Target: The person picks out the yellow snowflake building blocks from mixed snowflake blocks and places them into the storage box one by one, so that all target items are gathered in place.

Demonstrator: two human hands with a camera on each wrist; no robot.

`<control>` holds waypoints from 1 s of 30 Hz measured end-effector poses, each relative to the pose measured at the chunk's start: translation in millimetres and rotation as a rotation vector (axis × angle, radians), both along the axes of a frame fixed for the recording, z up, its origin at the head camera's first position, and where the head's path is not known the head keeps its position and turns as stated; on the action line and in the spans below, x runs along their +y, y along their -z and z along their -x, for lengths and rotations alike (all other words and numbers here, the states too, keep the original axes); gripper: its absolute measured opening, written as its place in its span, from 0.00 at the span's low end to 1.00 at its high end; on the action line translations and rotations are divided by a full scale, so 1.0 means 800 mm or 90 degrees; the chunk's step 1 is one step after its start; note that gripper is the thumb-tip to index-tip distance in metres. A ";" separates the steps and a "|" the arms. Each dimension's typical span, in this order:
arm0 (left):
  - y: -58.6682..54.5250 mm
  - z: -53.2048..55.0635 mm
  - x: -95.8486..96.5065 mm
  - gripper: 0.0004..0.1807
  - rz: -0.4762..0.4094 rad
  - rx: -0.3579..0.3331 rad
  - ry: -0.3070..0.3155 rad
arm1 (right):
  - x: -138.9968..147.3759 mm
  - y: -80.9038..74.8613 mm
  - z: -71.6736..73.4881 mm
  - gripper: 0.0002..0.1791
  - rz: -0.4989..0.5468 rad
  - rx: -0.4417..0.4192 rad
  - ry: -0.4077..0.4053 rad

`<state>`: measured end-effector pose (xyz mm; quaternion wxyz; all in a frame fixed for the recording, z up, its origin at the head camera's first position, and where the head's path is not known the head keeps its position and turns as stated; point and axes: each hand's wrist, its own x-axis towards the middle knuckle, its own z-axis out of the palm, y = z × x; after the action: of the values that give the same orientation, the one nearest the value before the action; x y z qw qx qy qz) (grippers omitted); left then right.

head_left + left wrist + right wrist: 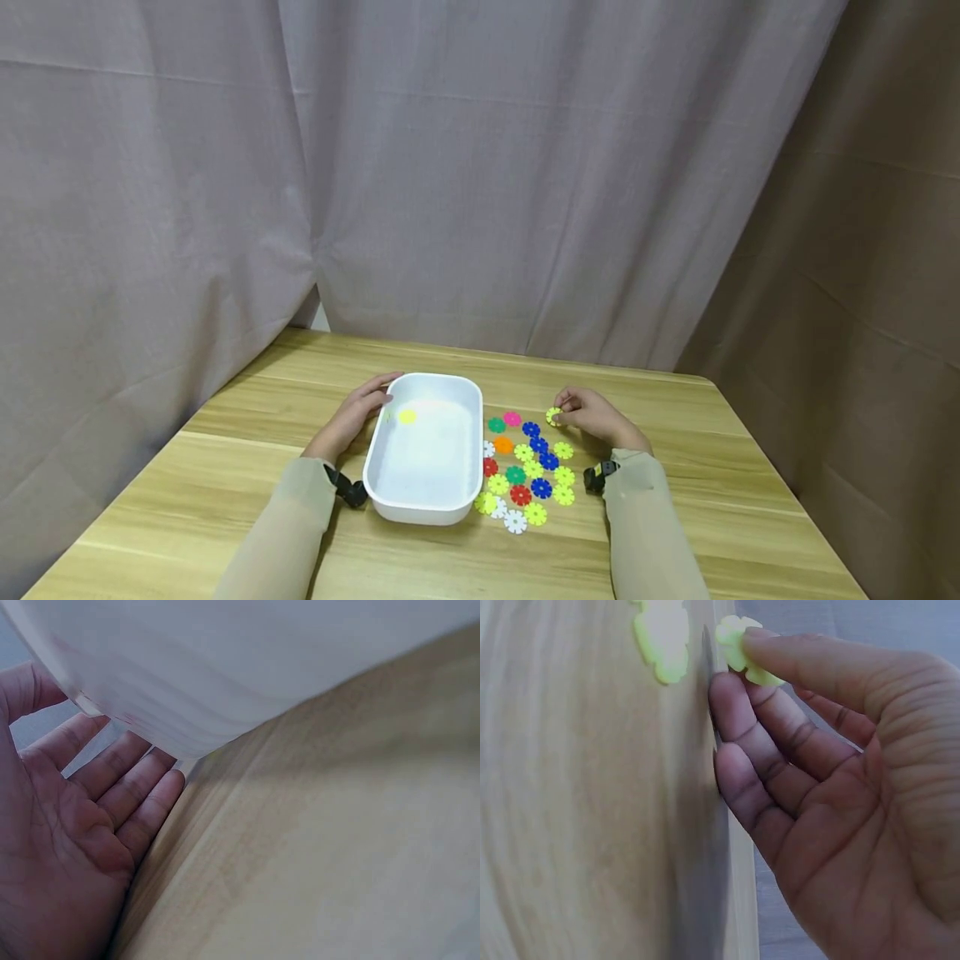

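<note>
A white plastic tub [427, 507] stands on the table with a yellow disc [407, 417] inside. My left hand [358, 414] holds its far left corner, thumb at the rim; in the left wrist view the fingers [139, 791] lie along the tub's outer side [225, 667]. My right hand [596, 415] pinches a yellow-green notched plastic disc [553, 416] between thumb and fingers, at the far right of the spread discs. The right wrist view shows this pinched disc [735, 645] at the thumb tip and another yellow-green disc [662, 641] beside it on the table.
Right of the tub lie several notched discs, among them blue [542, 488], red [521, 495], green [515, 475], orange [503, 445], pink [512, 419] and white [515, 522] ones. Grey curtains [480, 183] hang behind the wooden table [720, 500].
</note>
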<state>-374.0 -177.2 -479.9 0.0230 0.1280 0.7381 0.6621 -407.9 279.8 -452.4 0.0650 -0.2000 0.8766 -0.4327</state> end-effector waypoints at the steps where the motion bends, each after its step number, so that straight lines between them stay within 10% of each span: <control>1: 0.000 0.000 0.000 0.26 0.000 0.001 0.000 | -0.001 0.000 0.000 0.11 0.006 -0.001 0.008; 22: -0.002 -0.003 0.000 0.26 -0.005 -0.002 -0.005 | -0.017 -0.020 -0.006 0.12 0.040 0.058 0.064; 30: 0.001 -0.001 -0.001 0.27 -0.008 0.000 0.001 | -0.061 -0.043 -0.004 0.11 0.056 0.078 -0.041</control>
<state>-373.6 -177.7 -480.9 0.0224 0.1286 0.7338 0.6667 -404.6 230.9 -417.8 0.0162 -0.2566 0.8525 -0.4552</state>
